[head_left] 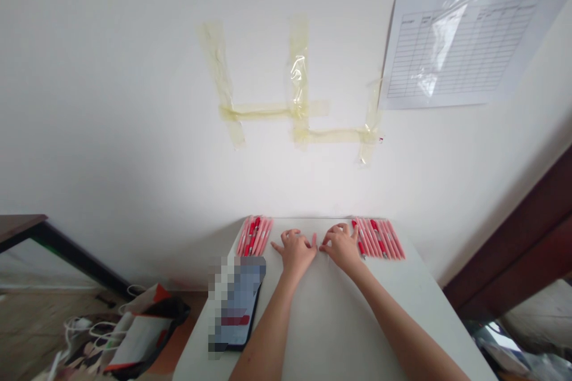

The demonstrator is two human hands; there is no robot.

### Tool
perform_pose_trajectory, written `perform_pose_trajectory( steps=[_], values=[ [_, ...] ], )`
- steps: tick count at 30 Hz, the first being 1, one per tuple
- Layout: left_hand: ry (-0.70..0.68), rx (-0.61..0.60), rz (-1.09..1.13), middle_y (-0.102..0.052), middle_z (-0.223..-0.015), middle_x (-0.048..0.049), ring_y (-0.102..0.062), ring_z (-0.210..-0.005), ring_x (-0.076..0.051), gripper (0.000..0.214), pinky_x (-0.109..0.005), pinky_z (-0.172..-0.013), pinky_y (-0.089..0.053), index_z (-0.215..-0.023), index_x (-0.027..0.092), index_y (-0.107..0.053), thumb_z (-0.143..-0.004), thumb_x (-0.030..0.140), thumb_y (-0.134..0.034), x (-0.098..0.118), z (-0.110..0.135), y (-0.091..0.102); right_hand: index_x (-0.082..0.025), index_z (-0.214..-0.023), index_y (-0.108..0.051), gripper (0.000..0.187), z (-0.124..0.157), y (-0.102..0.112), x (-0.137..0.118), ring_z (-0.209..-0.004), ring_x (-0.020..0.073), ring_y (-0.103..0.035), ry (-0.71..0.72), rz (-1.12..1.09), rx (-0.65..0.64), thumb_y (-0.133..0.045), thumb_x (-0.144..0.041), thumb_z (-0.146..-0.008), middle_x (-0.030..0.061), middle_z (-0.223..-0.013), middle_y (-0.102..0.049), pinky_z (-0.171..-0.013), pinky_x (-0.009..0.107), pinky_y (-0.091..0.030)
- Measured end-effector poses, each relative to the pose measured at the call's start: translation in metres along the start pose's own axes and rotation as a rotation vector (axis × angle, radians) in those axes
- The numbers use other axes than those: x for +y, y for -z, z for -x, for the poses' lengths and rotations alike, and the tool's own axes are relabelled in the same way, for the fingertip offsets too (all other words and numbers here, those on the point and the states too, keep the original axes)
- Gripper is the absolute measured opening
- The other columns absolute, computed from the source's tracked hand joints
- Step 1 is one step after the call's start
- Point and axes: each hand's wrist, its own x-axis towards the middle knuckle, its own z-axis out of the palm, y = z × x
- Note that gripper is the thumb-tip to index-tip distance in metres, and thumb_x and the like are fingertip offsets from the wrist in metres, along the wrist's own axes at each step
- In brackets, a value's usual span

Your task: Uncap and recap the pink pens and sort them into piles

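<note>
My left hand [295,252] and my right hand [342,246] rest side by side on a small white table [339,321] near its far edge, knuckles up and fingers curled down onto the top. Whether anything lies under the fingers is hidden. A row of pink and red pens [254,236] lies to the left of my left hand. A second row of pink and red pens [379,239] lies just right of my right hand, whose fingers touch the nearest pen.
A phone or tablet with a blurred screen [236,302] lies on the table's left side. The table stands against a white wall with yellowed tape strips [298,101] and a taped printed form [465,47]. Bags and cables [129,339] lie on the floor at left; a dark table edge [27,227] is beyond.
</note>
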Motion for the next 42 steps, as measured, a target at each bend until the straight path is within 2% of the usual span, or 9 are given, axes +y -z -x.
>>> perform_pose_trajectory(
  steps=[12, 24, 33, 37, 42],
  values=[
    [-0.006, 0.021, 0.020, -0.061, -0.123, -0.0088, -0.039, -0.129, -0.033, 0.041, -0.077, -0.107, -0.013, -0.068, 0.022, -0.069, -0.083, 0.058, -0.056, -0.003, -0.001, -0.002, -0.029, -0.081, -0.075, 0.005, -0.001, 0.001, 0.010, -0.122, 0.0313, -0.043, 0.031, -0.006, 0.035, -0.070, -0.029, -0.080, 0.0027, -0.110, -0.068, -0.109, 0.069, -0.007],
    [0.020, -0.031, 0.014, -0.059, -0.125, -0.0077, -0.039, -0.129, -0.031, 0.033, -0.074, -0.109, -0.014, -0.073, 0.022, -0.070, -0.081, 0.053, -0.061, -0.002, -0.002, 0.001, -0.031, -0.083, -0.075, 0.007, -0.002, -0.003, 0.011, -0.125, 0.0287, -0.040, 0.015, 0.010, 0.003, -0.067, -0.030, -0.082, 0.0008, -0.112, -0.067, -0.111, 0.067, -0.002],
    [-0.001, 0.030, 0.049, -0.062, -0.120, -0.0065, -0.042, -0.126, -0.031, 0.034, -0.076, -0.107, -0.015, -0.070, 0.023, -0.069, -0.081, 0.054, -0.061, 0.000, 0.001, 0.000, -0.032, -0.088, -0.074, 0.010, 0.000, 0.005, 0.022, -0.124, 0.0300, -0.039, -0.024, -0.013, 0.022, -0.066, -0.033, -0.084, 0.0025, -0.114, -0.065, -0.110, 0.065, -0.008],
    [-0.042, 0.055, 0.076, -0.062, -0.119, -0.0060, -0.043, -0.125, -0.030, 0.024, -0.076, -0.107, -0.015, -0.080, 0.026, -0.071, -0.082, 0.049, -0.063, -0.001, 0.002, -0.003, -0.032, -0.091, -0.074, 0.013, 0.005, 0.013, 0.034, -0.125, 0.0306, -0.039, -0.028, -0.034, 0.061, -0.063, -0.035, -0.085, 0.0029, -0.112, -0.065, -0.110, 0.062, -0.011],
    [-0.121, 0.073, 0.086, -0.062, -0.119, -0.0058, -0.044, -0.124, -0.027, 0.014, -0.075, -0.109, -0.014, -0.089, 0.029, -0.072, -0.086, 0.037, -0.061, 0.001, 0.004, -0.010, -0.031, -0.090, -0.074, 0.018, 0.014, 0.017, 0.056, -0.121, 0.0296, -0.042, -0.036, -0.049, 0.120, -0.057, -0.038, -0.087, 0.0037, -0.110, -0.065, -0.107, 0.057, -0.021]
  ],
)
